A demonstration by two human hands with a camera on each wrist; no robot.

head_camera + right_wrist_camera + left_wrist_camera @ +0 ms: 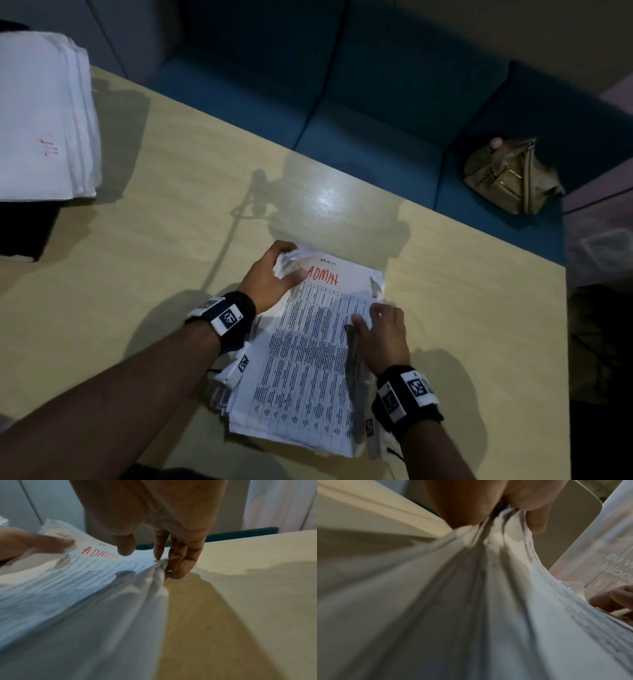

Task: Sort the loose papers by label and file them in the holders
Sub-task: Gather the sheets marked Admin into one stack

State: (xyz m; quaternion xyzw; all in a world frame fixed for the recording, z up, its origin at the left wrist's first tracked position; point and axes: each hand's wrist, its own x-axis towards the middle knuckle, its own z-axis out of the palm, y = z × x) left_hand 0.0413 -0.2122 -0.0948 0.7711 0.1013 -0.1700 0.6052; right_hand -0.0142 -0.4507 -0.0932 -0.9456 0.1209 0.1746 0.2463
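A stack of printed papers [308, 356] lies on the beige table [154, 222], and its top sheet carries the red label "ADMIN" [323, 275]. My left hand [291, 262] grips the stack's far left corner, with several sheets bunched and crumpled between thumb and fingers. In the left wrist view those fingers [536, 520] pinch the gathered sheets [471, 601]. My right hand [368, 313] rests at the stack's right edge. In the right wrist view its fingers [181, 563] are straight, their tips touching the paper edge [159, 566] and the table, and the thumb hovers over the top sheet.
A second pile of white papers [41, 116] with a faint red mark sits at the far left on a black object [24, 229]. Beyond the table are a blue sofa [342, 120] and a tan bag [510, 174]. The table's right edge [565, 342] is close to my right hand.
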